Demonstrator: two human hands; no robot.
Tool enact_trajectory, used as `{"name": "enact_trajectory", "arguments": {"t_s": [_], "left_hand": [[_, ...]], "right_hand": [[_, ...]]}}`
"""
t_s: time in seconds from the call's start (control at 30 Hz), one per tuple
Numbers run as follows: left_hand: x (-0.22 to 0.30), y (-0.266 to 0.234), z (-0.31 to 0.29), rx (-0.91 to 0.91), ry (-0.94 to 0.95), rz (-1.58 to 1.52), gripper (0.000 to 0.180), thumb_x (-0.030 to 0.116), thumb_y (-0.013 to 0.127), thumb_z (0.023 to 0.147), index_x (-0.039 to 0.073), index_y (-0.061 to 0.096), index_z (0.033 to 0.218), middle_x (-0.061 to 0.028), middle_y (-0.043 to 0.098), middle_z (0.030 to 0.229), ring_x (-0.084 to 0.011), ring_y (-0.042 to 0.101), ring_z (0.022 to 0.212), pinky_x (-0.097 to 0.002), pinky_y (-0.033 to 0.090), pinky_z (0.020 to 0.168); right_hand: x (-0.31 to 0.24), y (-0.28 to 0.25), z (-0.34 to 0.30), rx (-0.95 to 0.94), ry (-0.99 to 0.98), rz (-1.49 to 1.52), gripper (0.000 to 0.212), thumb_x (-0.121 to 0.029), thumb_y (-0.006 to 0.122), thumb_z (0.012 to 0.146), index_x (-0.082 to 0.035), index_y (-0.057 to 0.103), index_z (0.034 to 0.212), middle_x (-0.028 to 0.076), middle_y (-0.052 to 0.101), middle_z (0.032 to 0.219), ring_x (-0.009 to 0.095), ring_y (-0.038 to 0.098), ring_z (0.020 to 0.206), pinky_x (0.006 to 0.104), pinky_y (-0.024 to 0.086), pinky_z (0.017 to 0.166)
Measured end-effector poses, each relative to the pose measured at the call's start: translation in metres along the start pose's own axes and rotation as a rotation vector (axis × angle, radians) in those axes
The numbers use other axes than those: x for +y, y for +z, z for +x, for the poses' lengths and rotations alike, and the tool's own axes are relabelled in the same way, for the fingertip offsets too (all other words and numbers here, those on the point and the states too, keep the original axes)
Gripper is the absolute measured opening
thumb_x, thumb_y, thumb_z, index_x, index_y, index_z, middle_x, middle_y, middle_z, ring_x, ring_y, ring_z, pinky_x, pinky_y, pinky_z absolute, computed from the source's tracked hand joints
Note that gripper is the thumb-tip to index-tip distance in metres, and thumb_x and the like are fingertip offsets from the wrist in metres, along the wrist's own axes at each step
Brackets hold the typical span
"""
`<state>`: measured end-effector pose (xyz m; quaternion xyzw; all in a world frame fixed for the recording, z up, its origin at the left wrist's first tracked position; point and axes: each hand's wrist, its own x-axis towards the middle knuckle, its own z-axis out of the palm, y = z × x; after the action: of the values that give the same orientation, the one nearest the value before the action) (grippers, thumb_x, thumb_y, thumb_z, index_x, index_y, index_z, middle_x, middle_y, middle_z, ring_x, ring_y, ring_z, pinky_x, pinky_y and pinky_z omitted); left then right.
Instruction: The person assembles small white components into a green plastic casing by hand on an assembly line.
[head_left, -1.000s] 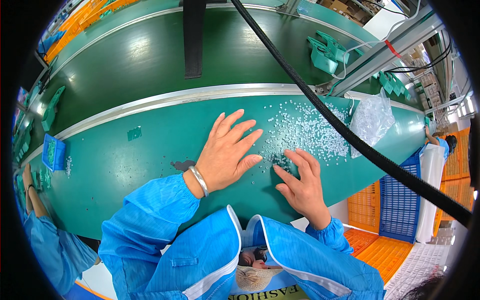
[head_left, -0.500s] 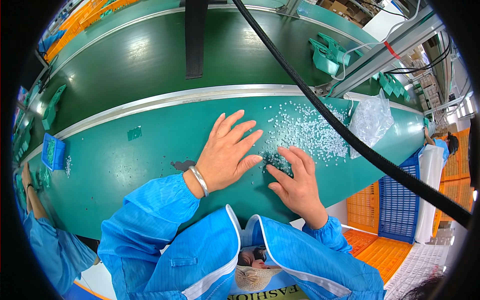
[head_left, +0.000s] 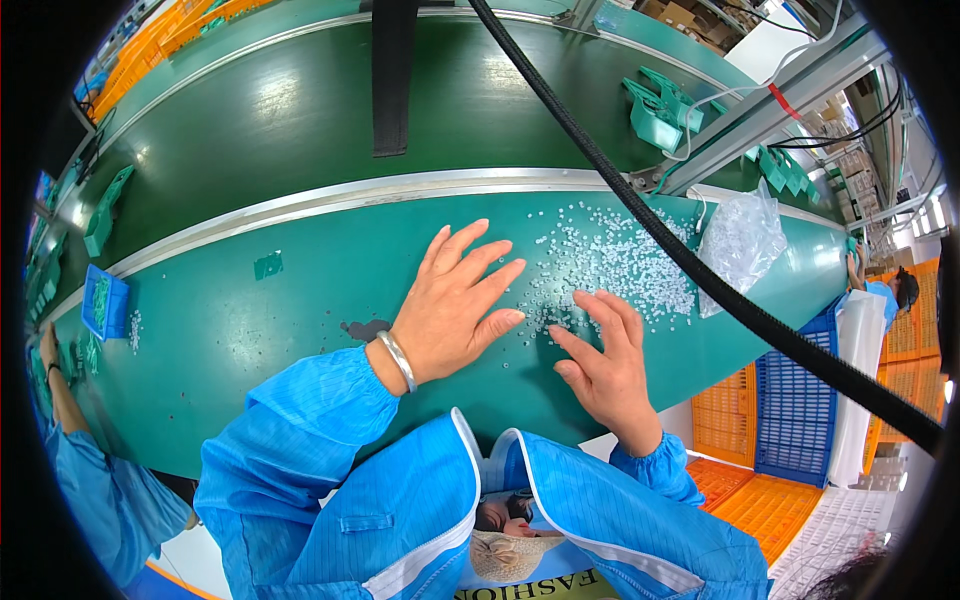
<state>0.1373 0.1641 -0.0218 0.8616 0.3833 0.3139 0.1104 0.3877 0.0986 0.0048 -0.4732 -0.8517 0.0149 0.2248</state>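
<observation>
Many tiny whitish translucent plastic pieces point(head_left: 630, 262) lie scattered over the right half of the green work table point(head_left: 240, 330). My left hand point(head_left: 450, 305), with a silver bracelet at its wrist, is spread palm down just left of the scatter and holds nothing. At the near edge of the pieces is my right hand point(head_left: 608, 365), fingers apart and slightly bent, with nothing seen in it. Whether its fingertips touch the pieces I cannot tell. A clear plastic bag point(head_left: 740, 240) rests at the right end of the scatter.
Beyond a metal rail runs a dark green conveyor belt point(head_left: 270, 120) bearing green plastic parts point(head_left: 660, 110). A black cable point(head_left: 700, 270) crosses the view. A blue bin point(head_left: 105, 302) stands at the left, near a co-worker's arm point(head_left: 65, 395). Orange and blue crates point(head_left: 797, 400) stand at right.
My right hand has shifted slightly to the right, away from my left hand. My left hand stays in place, and the scattered pieces look much the same.
</observation>
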Motion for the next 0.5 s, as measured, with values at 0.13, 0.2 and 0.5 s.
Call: {"name": "enact_trajectory", "arguments": {"t_s": [0.13, 0.2, 0.5], "left_hand": [[-0.0010, 0.0007, -0.0010, -0.011, 0.001, -0.023, 0.055, 0.051, 0.051, 0.103, 0.005, 0.064, 0.129, -0.0174, 0.053, 0.143, -0.0441, 0.036, 0.145, -0.0640, 0.026, 0.119], [-0.0004, 0.0002, -0.0012, -0.013, -0.002, -0.026, 0.055, 0.051, 0.051, 0.103, 0.005, 0.064, 0.129, -0.0174, 0.053, 0.143, -0.0441, 0.036, 0.145, -0.0640, 0.026, 0.119], [-0.0006, 0.0015, -0.0018, -0.015, -0.003, -0.021, 0.056, 0.052, 0.049, 0.103, 0.006, 0.064, 0.131, -0.0169, 0.053, 0.143, -0.0437, 0.036, 0.145, -0.0638, 0.026, 0.119]], "right_hand": [[-0.0011, -0.0005, 0.0002, -0.009, 0.000, -0.003, 0.033, -0.037, 0.070, 0.092, -0.010, 0.078, 0.110, 0.016, 0.057, 0.141, 0.040, 0.048, 0.132, 0.0514, 0.040, 0.108], [-0.0009, -0.0018, -0.0002, 0.001, 0.018, 0.008, 0.031, -0.033, 0.072, 0.089, -0.010, 0.079, 0.109, 0.016, 0.057, 0.141, 0.040, 0.047, 0.133, 0.0518, 0.040, 0.108], [-0.0028, -0.0004, -0.0035, -0.024, -0.007, -0.004, 0.034, -0.028, 0.077, 0.081, -0.010, 0.078, 0.110, 0.016, 0.057, 0.141, 0.040, 0.047, 0.133, 0.0518, 0.041, 0.109]]}}
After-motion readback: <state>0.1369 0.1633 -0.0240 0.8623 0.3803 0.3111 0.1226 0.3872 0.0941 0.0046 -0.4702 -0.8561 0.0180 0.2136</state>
